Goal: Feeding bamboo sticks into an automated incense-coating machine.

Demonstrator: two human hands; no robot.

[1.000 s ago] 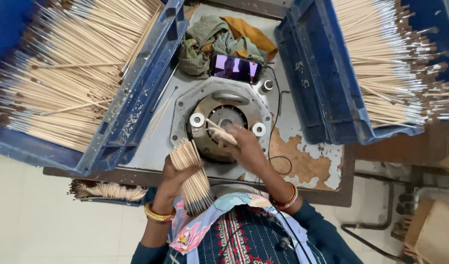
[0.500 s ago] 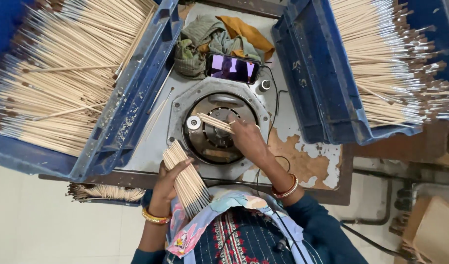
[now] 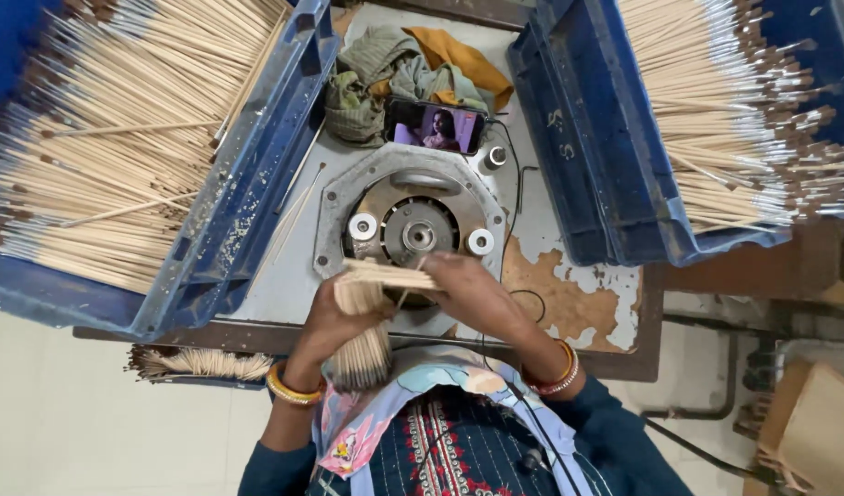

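At the worktable: one round metal machine (image 3: 411,231) sits between two blue crates (image 3: 238,211) of thin sticks.
Count: two crates, one phone (image 3: 437,127), one cloth heap (image 3: 399,69), two hands.
Left hand (image 3: 334,321): closed round one upright stick bundle (image 3: 362,331).
Right hand (image 3: 468,289): fingers pinch a few sticks (image 3: 390,274) lying crosswise atop that bundle.
Change: the right hand has drawn back from the machine's centre to the bundle, and the bundle has shifted right.
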